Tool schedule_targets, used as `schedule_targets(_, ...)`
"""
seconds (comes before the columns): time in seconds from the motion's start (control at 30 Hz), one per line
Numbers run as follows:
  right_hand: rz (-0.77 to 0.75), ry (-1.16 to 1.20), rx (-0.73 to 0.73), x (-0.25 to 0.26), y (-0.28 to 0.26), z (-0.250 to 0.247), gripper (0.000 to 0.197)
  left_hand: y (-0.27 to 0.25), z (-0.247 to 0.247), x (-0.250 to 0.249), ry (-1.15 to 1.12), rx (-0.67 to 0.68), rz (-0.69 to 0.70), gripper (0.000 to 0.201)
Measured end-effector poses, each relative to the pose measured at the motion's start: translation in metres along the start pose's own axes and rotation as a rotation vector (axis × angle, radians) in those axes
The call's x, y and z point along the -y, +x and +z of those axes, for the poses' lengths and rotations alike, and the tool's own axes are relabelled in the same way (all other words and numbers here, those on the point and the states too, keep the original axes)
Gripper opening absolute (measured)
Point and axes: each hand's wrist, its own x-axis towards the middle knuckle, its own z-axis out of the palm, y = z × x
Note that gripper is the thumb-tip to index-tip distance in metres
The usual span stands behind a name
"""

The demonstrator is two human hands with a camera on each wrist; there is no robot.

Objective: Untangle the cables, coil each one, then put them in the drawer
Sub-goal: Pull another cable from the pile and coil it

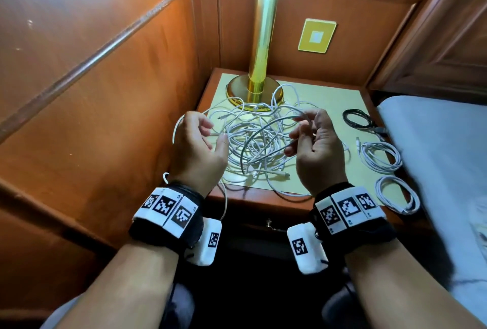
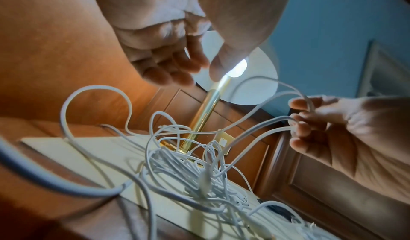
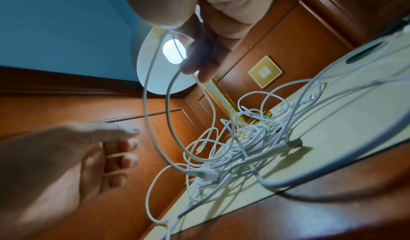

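White cable loops (image 1: 266,132) run through the right hand (image 1: 317,148), whose fingers (image 2: 299,119) are curled round several strands at once. My guess is that these are turns of one cable being gathered into a coil while its tail trails from the heap. The left hand (image 1: 196,145) hangs at 9 o'clock from the heap with its fingers loosely bent. A thin strand seems to cross its fingers in the right wrist view, but I cannot tell whether it pinches that strand or merely touches it. It looks placed to feed or steady slack for the other hand.

Between and beyond the hands, the tangle of white cables (image 1: 253,144) lies on the pale top of the bedside table (image 1: 329,107), crowding the base of the brass lamp (image 1: 259,47) at 12 o'clock, with one loop spilling over the table's near edge. At 3 o'clock, well apart from the heap, sit a coiled black cable (image 1: 358,119) and two coiled white cables (image 1: 382,156) (image 1: 398,194), apparently parked until they go away together. The drawer (image 1: 268,223) below the near edge looks closed, so most of the untangling and all of the stowing remain.
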Motion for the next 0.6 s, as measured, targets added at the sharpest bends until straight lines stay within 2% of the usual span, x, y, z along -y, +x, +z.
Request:
schedule_targets(0.03,-0.01,-0.002,0.011,0.0,0.0,0.0,0.029,-0.001,0.0,-0.003,-0.015,0.018,0.035,0.036)
schedule_targets(0.13,-0.048,0.038,0.056,0.005,-0.002,0.002,0.031,-0.007,-0.002,-0.01,-0.003,0.231,0.117,0.072)
schedule_targets(0.2,-0.083,0.063,0.107,0.008,-0.005,0.003,0.028,-0.01,-0.001,-0.013,-0.053,0.331,0.116,0.078)
schedule_targets(0.33,-0.168,0.016,0.211,0.009,-0.01,0.006,0.029,-0.012,-0.001,-0.026,-0.45,0.45,-0.004,0.072)
schedule_targets(0.4,-0.194,-0.029,0.234,0.009,-0.01,0.005,0.025,-0.011,-0.004,-0.03,-0.601,0.516,-0.073,0.06)
schedule_targets(0.43,-0.2,-0.041,0.225,0.009,-0.01,0.004,0.024,-0.011,-0.006,-0.031,-0.573,0.52,-0.064,0.052)
schedule_targets(0.53,-0.194,-0.031,0.159,0.014,-0.008,-0.001,0.023,-0.011,-0.005,-0.021,-0.115,0.466,0.13,0.026)
schedule_targets(0.6,-0.169,0.01,0.093,0.018,-0.006,-0.004,0.025,-0.01,0.002,-0.012,0.057,0.466,0.157,0.011)
